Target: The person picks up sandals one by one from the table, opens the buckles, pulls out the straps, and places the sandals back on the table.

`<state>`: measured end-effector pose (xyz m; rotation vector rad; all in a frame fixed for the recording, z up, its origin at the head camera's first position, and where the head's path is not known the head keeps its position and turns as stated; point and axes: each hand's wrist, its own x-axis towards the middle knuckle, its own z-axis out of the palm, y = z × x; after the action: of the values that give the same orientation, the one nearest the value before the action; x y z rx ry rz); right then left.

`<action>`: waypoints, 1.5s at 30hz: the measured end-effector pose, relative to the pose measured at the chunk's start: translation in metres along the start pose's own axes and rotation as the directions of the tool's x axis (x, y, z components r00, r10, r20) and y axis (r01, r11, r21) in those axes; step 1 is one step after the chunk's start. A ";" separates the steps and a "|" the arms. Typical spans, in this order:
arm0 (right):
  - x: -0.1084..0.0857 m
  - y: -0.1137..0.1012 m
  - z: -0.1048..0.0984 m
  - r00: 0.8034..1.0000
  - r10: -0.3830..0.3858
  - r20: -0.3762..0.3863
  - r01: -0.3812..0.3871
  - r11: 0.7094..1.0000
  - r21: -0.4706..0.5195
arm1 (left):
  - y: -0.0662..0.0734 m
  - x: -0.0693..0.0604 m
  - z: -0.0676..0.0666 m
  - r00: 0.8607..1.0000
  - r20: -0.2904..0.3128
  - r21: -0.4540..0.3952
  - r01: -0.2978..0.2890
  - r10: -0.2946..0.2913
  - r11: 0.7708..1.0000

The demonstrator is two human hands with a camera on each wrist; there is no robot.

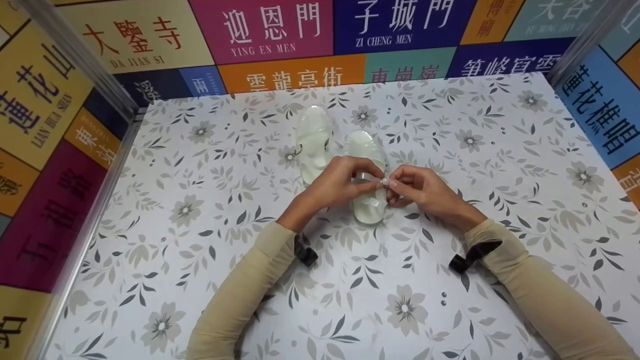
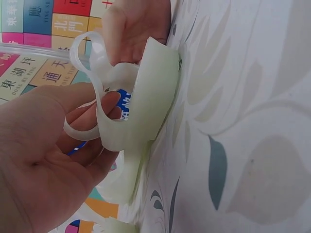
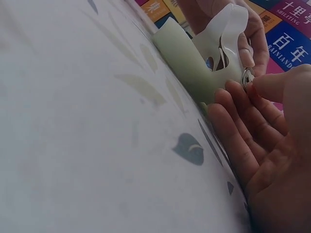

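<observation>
A pale whitish-green plastic sandal point(image 1: 369, 212) stands sole-down on the table between the two hands. My left hand point(image 1: 342, 179) holds its ankle strap point(image 2: 81, 133) from the left, with thumb and fingers curled about it. From the right, my right hand point(image 1: 422, 189) pinches a small metal buckle point(image 3: 247, 77) at the strap's side between thumb and fingers. Whether the strap end passes through the buckle, I cannot tell. The matching sandal point(image 1: 314, 130) lies just to the left and farther back, touched by neither hand. Part of the nearer sandal's middle is hidden behind my left hand.
The table point(image 1: 250, 290) has a white covering printed with grey flowers and leaves. Colourful panels with lettering point(image 1: 275, 30) rise along its back and sides. A clear edge strip point(image 1: 95, 225) runs down the left. Each sleeve carries a black wrist band point(image 1: 305, 252).
</observation>
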<state>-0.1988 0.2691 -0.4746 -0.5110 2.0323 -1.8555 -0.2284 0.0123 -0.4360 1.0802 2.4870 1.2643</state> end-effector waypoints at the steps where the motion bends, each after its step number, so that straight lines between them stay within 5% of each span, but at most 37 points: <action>1: 0.000 0.000 0.000 1.000 -0.002 0.001 0.002 1.000 -0.001 | 0.000 0.000 0.000 1.000 0.000 -0.003 0.000 0.000 1.000; 9: 0.000 0.000 -0.004 1.000 -0.013 0.007 0.013 0.998 0.062 | -0.001 0.001 0.003 1.000 0.002 0.015 -0.029 0.029 0.999; 23: -0.001 0.000 -0.003 1.000 -0.003 0.004 0.004 1.000 -0.026 | 0.001 0.000 0.002 0.999 -0.029 -0.019 -0.046 0.045 0.999; 33: -0.002 -0.001 -0.005 1.000 -0.028 -0.001 0.028 0.996 0.081 | -0.001 0.000 0.004 0.998 -0.043 -0.001 -0.042 0.042 0.999; 45: -0.002 0.000 -0.008 0.996 -0.065 0.057 0.065 0.998 0.007 | 0.000 0.000 0.003 0.996 -0.041 0.008 -0.076 0.077 0.997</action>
<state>-0.2004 0.2768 -0.4741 -0.6284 1.9960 -1.8608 -0.2274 0.0139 -0.4380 1.1731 2.5032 1.3132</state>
